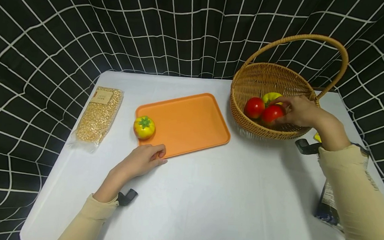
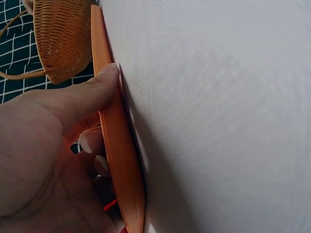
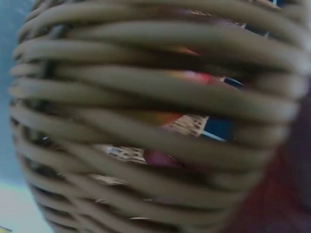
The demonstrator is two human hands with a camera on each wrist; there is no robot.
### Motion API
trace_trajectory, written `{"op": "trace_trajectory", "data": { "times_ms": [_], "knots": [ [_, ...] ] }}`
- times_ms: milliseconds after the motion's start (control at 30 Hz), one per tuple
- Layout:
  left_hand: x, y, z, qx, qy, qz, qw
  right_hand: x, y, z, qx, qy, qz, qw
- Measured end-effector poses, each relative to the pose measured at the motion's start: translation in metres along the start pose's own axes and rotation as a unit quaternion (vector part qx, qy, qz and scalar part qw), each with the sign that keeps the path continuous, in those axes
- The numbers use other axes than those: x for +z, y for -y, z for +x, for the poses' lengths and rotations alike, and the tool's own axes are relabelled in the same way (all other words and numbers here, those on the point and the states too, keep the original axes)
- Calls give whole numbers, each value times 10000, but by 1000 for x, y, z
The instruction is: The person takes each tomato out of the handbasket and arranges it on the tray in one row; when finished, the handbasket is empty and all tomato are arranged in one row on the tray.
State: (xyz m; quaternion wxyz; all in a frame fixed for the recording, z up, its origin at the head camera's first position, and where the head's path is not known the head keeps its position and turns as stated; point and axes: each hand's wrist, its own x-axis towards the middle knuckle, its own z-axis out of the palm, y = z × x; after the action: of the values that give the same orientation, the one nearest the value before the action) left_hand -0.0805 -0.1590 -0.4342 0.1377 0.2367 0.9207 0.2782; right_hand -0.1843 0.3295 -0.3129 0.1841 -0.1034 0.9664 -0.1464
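My left hand [image 1: 146,158] is at the near left edge of an orange tray [image 1: 185,121]. In the left wrist view, its thumb lies on the outer side of the rim and its fingers curl over the inside, pinching the edge. A yellow-and-red fruit with a green leafy top [image 1: 144,127] sits at the tray's left end. My right hand [image 1: 299,111] reaches into a wicker basket [image 1: 268,132], thumb and fingers around a red tomato [image 1: 272,113]. Another red tomato [image 1: 254,107] and a yellow fruit [image 1: 271,98] lie against it. Basket weave mostly hides this grip in the right wrist view.
A clear bag of yellow kernels [image 1: 100,116] lies left of the tray. The basket's tall handle [image 1: 316,37] arches at the back right. A dark package [image 1: 328,203] lies partly under the right forearm. Black gridded cloth [image 1: 190,32] surrounds the white table [image 1: 213,202].
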Motion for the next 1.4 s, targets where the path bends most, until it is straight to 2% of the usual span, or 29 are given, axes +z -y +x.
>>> {"op": "trace_trajectory", "data": {
  "times_ms": [333, 633, 767, 1033, 1400],
  "knots": [
    [0, 2, 1, 46, -1, 1, 10000, -9, 24, -2, -486, -565, 281, 9968],
    [0, 4, 0, 4, -4, 42, 10000, -13, 62, -8, -941, -1284, 443, 9863],
    [0, 4, 1, 44, -24, 81, 10000, -10, 82, -7, -1051, -1396, 547, 9831],
    [-1, 2, 0, 88, -11, 86, 9999, 4, 113, 0, -1600, -1583, 617, 9724],
    [1, 3, 1, 47, 12, 46, 10000, 37, 154, 32, -2009, -1432, 1004, 9639]
  ]
}}
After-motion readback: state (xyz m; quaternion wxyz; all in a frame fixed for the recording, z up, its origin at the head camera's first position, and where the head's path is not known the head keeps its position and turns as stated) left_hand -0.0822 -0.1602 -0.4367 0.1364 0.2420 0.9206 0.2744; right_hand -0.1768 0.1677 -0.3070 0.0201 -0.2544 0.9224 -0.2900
